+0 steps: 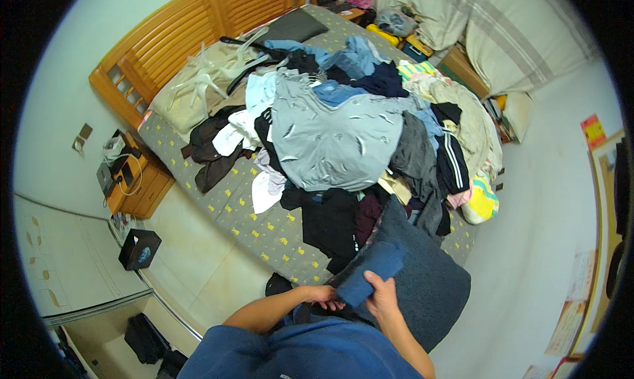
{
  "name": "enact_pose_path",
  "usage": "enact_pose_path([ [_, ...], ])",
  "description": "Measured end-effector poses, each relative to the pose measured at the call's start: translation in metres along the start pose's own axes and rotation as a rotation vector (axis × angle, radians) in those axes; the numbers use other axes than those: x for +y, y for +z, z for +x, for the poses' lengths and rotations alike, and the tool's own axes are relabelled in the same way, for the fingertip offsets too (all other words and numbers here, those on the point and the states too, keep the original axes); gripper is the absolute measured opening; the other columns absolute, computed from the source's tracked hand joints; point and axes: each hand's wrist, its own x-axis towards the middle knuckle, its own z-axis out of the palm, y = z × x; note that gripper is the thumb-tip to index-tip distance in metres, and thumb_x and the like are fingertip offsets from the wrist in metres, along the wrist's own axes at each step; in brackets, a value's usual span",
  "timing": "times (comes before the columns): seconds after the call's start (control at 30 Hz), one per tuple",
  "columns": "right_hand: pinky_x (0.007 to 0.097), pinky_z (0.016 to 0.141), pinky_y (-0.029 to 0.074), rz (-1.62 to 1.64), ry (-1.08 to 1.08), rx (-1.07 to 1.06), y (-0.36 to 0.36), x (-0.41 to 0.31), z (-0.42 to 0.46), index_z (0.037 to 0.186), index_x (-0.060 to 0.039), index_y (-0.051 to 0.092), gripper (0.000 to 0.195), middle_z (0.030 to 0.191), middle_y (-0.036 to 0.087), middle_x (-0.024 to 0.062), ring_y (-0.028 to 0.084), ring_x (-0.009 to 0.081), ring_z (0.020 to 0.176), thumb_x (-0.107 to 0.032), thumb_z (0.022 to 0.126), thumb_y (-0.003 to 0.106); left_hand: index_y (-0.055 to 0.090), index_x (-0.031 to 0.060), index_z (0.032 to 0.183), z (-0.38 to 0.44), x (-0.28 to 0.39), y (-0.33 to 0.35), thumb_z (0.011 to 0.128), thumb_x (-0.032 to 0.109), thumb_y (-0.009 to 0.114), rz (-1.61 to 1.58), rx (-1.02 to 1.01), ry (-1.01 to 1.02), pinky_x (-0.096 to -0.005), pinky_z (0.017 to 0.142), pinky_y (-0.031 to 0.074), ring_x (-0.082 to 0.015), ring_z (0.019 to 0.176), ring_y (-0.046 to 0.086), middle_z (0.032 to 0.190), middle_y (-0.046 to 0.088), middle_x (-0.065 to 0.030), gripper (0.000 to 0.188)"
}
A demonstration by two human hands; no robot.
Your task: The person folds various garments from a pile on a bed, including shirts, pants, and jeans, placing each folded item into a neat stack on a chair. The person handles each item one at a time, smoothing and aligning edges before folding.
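A thick dark blue-grey garment (pixel 426 280) is spread in front of me, across the near edge of the bed. A brighter blue section of cloth, perhaps a sleeve (pixel 371 275), lies across it. My right hand (pixel 384 294) grips the lower edge of this section, thumb on top. My left hand (pixel 324 297) is at its left end with fingers bent downward; whether it pinches the cloth is hidden. Just beyond lie a black garment (pixel 329 225) and a dark maroon one (pixel 367 215). A light grey top with slits (pixel 337 136) covers the middle of the clothes pile.
The bed (pixel 237 230) has a wooden headboard (pixel 198 32). White hangers (pixel 200 81) lie on the pile's left. A nightstand (pixel 143 185) and a black box (pixel 139 249) stand left, near an open wardrobe compartment (pixel 114 349). A wall (pixel 535 205) bounds the right side.
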Motion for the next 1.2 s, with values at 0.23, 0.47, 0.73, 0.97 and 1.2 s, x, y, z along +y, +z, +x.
enact_pose_path([
  [0.23,0.0454,0.103,0.047,0.017,0.183,-0.226,0.152,0.051,0.065,0.136,-0.0055,0.047,0.058,0.129,0.059,0.0105,0.057,0.0271,0.119,-0.008,0.085,0.074,0.043,0.0123,0.147,-0.14,0.052,-0.071,0.096,0.063,0.04,-1.305,0.414,0.8,-0.0532,0.107,0.044,-0.0356,0.125,0.055,0.144,0.051,-0.0143,0.072],
  [0.47,0.0464,0.099,0.048,-0.416,0.369,-0.163,0.18,0.149,0.183,0.134,-0.0049,0.048,0.055,0.13,0.059,0.0111,0.057,0.0276,0.12,-0.017,0.088,0.075,0.037,0.0127,0.152,-0.236,0.043,-0.196,0.092,0.075,0.034,-1.438,1.009,1.013,-0.0552,0.113,0.033,-0.0373,0.138,0.04,0.153,0.04,-0.0161,0.087],
  [0.73,0.0373,0.074,0.055,-1.374,0.255,0.045,-0.004,0.219,0.231,0.109,-0.0009,0.067,0.041,0.095,0.07,0.014,0.068,0.0255,0.086,-0.029,0.081,0.076,0.038,0.0097,0.145,-0.19,-0.155,-0.211,0.096,0.049,0.054,-0.998,1.341,-0.039,-0.0527,0.089,0.05,-0.0351,0.11,0.06,0.133,0.055,-0.0165,0.065],
  [0.97,0.031,0.059,0.051,-1.266,0.289,0.181,-0.133,0.174,0.167,0.091,-0.0021,0.068,0.022,0.073,0.064,0.0042,0.061,0.0155,0.067,-0.023,0.086,0.072,0.053,0.0091,0.131,-0.163,-0.092,-0.245,0.094,0.039,0.062,-0.709,1.223,-0.035,-0.0395,0.071,0.052,-0.0239,0.092,0.063,0.115,0.062,-0.0086,0.048],
  [1.2,0.0284,0.063,0.051,-0.932,0.491,0.328,-0.178,0.176,0.104,0.093,-0.0048,0.069,0.011,0.081,0.066,0.0033,0.061,0.0135,0.07,-0.016,0.091,0.066,0.05,0.0034,0.137,-0.116,0.058,-0.351,0.092,0.036,0.067,-0.472,1.237,0.229,-0.0325,0.07,0.051,-0.018,0.093,0.062,0.126,0.061,-0.0096,0.059],
])
